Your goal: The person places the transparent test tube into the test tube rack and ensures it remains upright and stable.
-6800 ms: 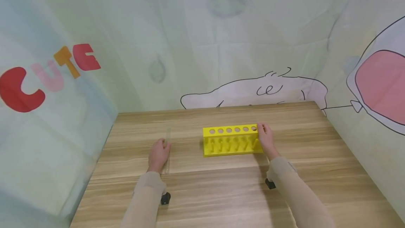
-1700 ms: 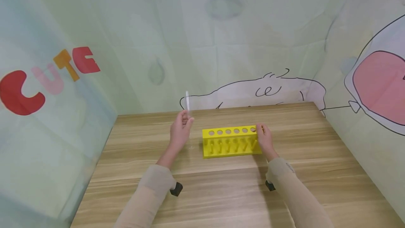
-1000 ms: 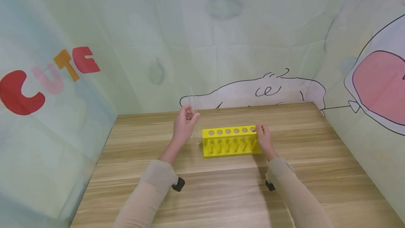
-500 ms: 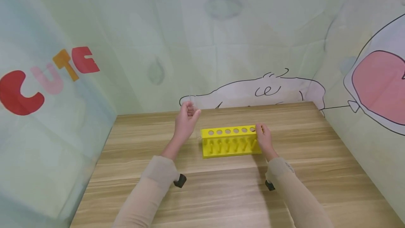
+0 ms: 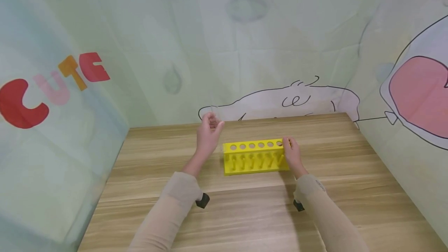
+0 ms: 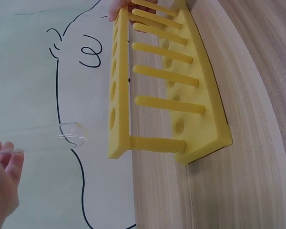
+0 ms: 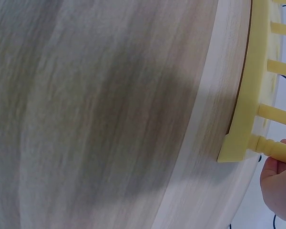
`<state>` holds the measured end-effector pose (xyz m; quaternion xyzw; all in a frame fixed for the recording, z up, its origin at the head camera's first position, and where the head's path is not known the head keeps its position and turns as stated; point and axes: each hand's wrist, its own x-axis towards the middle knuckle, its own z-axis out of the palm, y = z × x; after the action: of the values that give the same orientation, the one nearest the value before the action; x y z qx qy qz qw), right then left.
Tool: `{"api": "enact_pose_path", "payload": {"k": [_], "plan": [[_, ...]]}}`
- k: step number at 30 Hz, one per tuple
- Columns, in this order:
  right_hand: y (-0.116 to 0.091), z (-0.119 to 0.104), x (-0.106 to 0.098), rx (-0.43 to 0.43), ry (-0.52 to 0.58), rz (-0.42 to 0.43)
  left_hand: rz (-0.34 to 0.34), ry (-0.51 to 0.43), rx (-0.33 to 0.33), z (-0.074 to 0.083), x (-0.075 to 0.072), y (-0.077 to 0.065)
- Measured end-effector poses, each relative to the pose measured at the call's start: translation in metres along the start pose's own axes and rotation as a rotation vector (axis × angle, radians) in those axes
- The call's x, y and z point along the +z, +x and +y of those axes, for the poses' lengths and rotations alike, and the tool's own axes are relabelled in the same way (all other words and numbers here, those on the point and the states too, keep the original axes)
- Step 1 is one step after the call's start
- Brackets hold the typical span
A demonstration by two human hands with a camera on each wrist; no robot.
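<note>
A yellow test tube rack (image 5: 253, 146) stands on the wooden table, a row of round holes along its top bar and upright pegs below. My left hand (image 5: 207, 134) pinches a clear glass test tube (image 5: 214, 109) in the air, just beyond the rack's left end. In the left wrist view, the tube's rounded closed end (image 6: 74, 134) points from the fingers toward the rack's top bar. My right hand (image 5: 293, 155) grips the rack's right end. The right wrist view shows that hand (image 7: 280, 188) by the end post (image 7: 271, 147), partly cut off by the frame.
The wood-grain table (image 5: 245, 213) reaches back to a hanging printed cloth (image 5: 157, 49) with cartoon drawings. Similar cloth closes in both sides. Each wrist wears a small black camera, one showing by the left sleeve (image 5: 168, 205).
My left hand has lifted the test tube off the table, stood it up and brought it rightward to the rack's left end. My right hand stays on the rack, which has not visibly moved.
</note>
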<state>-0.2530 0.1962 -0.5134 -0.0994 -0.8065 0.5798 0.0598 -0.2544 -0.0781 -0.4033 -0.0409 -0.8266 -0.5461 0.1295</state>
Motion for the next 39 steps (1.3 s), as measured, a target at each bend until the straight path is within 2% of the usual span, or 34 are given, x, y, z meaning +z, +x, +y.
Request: {"api": "enact_pose_path", "payload": {"k": [14,26,34,39], "plan": [[0.002,0.003,0.000,-0.027,-0.005,0.007,0.059,-0.016,0.015,-0.005,0.016,0.001],[0.002,0.004,0.000,-0.045,-0.003,0.012,0.065,-0.016,0.012,-0.004,0.023,-0.001],[0.002,0.003,0.001,0.026,0.003,0.009,0.082,0.008,-0.023,-0.004,0.028,0.000],[0.001,0.003,0.000,0.030,0.000,0.018,0.098,0.003,-0.024,-0.005,0.031,0.000]]}}
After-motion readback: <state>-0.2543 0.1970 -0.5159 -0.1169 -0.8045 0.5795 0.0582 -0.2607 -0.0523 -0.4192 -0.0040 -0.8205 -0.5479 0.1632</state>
